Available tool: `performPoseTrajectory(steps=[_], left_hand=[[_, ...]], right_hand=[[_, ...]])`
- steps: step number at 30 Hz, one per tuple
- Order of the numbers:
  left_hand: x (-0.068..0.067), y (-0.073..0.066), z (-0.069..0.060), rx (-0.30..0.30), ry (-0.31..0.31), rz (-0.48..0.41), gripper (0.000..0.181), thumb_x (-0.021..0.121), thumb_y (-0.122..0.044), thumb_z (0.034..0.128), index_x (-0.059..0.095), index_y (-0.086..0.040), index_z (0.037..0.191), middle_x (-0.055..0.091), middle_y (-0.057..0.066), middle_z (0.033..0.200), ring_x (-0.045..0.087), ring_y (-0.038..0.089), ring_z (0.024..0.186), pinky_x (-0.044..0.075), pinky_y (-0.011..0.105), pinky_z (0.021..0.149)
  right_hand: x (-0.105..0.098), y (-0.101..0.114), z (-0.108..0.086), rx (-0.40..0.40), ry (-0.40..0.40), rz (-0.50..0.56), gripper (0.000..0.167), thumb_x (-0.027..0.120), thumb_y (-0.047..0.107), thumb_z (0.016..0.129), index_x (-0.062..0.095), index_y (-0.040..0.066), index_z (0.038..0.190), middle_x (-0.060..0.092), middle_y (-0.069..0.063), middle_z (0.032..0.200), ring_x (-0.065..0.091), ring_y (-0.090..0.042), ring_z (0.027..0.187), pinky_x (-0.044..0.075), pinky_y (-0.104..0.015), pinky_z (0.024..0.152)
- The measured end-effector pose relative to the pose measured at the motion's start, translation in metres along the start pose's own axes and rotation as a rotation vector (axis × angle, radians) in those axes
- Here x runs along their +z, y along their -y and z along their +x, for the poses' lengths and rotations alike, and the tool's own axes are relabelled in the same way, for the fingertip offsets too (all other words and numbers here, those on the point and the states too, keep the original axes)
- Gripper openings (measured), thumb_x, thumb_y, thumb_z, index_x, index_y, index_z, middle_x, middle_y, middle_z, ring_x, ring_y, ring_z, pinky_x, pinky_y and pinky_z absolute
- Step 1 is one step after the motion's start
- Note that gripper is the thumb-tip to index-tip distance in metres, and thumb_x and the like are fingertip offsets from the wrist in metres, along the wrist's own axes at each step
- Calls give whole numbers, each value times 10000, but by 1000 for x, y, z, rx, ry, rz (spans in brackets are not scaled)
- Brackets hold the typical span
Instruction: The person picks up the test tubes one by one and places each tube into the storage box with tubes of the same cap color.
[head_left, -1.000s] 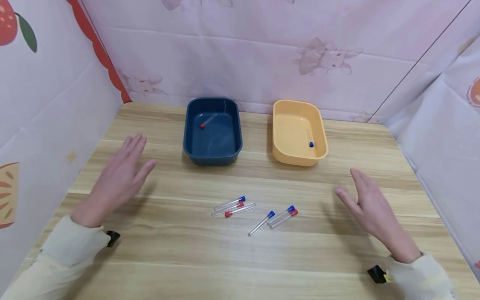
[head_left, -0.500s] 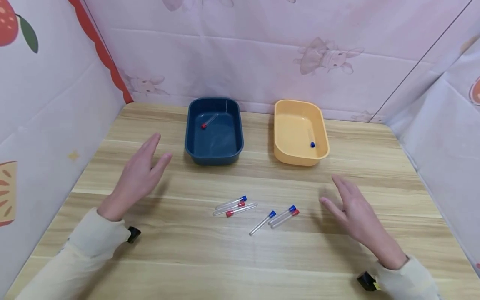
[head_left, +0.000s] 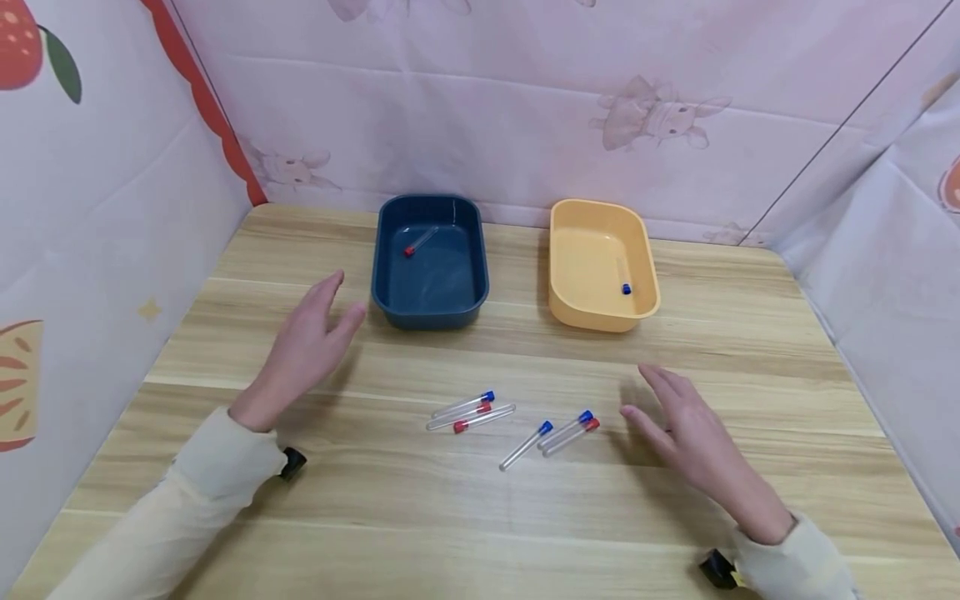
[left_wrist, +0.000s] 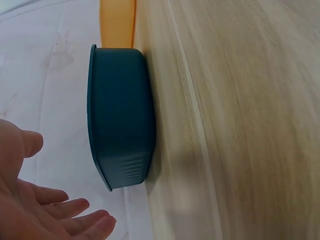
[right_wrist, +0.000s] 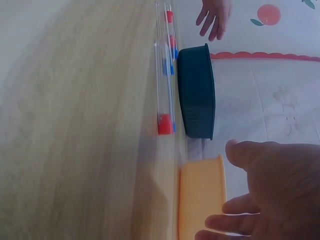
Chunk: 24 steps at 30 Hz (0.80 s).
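Clear test tubes with red or blue caps lie on the table in two loose groups. The left group has a blue-capped tube (head_left: pixel 463 405) and two red-capped tubes (head_left: pixel 487 417); the right group has two blue-capped tubes (head_left: pixel 525 447) and a red-capped tube (head_left: pixel 570 438). My left hand (head_left: pixel 303 346), fingers extended and holding nothing, hovers left of the dark blue bin (head_left: pixel 431 320). To the right of the tubes my right hand (head_left: pixel 690 433) hovers with extended fingers, also holding nothing. Both hands show their spread fingers in the wrist views.
One red-capped tube (head_left: pixel 420 242) lies inside the blue bin. The yellow bin (head_left: pixel 596 321) beside it holds a blue-capped tube (head_left: pixel 626 288). Both bins stand at the back of the wooden table (head_left: pixel 420 533), before a printed cloth wall (head_left: pixel 510 117).
Both hands have moved inward: the left to the right toward the blue bin, the right to the left toward the tubes. Tubes and bins have stayed in place.
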<state>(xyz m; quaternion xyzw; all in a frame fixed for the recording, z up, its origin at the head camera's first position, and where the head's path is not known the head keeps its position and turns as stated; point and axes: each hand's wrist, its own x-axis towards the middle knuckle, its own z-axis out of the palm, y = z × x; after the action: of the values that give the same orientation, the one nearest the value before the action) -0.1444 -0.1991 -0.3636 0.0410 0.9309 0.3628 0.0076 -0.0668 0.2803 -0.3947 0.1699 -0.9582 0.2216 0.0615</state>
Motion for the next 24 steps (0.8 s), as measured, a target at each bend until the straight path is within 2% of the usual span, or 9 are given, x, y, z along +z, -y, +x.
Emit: performPoseTrajectory(steps=[7,13,19,24], left_hand=[[8,-1,9,-28,15,-2,788,435,-527,1082,159,-65,1658,197,184,1698,213,412,1539,241,658,1188],[13,-2,17,-27,18,-21,773,437,-516,1085,175,-63,1655,237,192,1683,326,430,1485,285,669,1164],[19,-3,26,-49,24,-40,795,426,-539,1080,168,-54,1653,257,203,1672,361,428,1462,325,668,1145],[25,-2,31,-46,25,-53,815,434,-551,1073,177,-33,1647,270,217,1663,372,428,1458,318,653,1156]], right_hand=[[5,7,0,-43,-12,13,620,725,245,987,500,-105,1446,526,-332,1414,506,-491,1298,445,-672,1026],[13,11,0,-80,-3,10,587,771,223,946,565,-96,1394,584,-273,1365,553,-437,1258,474,-620,1027],[20,15,-2,-69,35,51,556,811,210,905,619,-65,1349,609,-224,1348,576,-406,1245,467,-599,1045],[24,17,-3,-70,37,76,536,845,226,873,663,-40,1301,643,-193,1300,610,-375,1203,505,-575,1010]])
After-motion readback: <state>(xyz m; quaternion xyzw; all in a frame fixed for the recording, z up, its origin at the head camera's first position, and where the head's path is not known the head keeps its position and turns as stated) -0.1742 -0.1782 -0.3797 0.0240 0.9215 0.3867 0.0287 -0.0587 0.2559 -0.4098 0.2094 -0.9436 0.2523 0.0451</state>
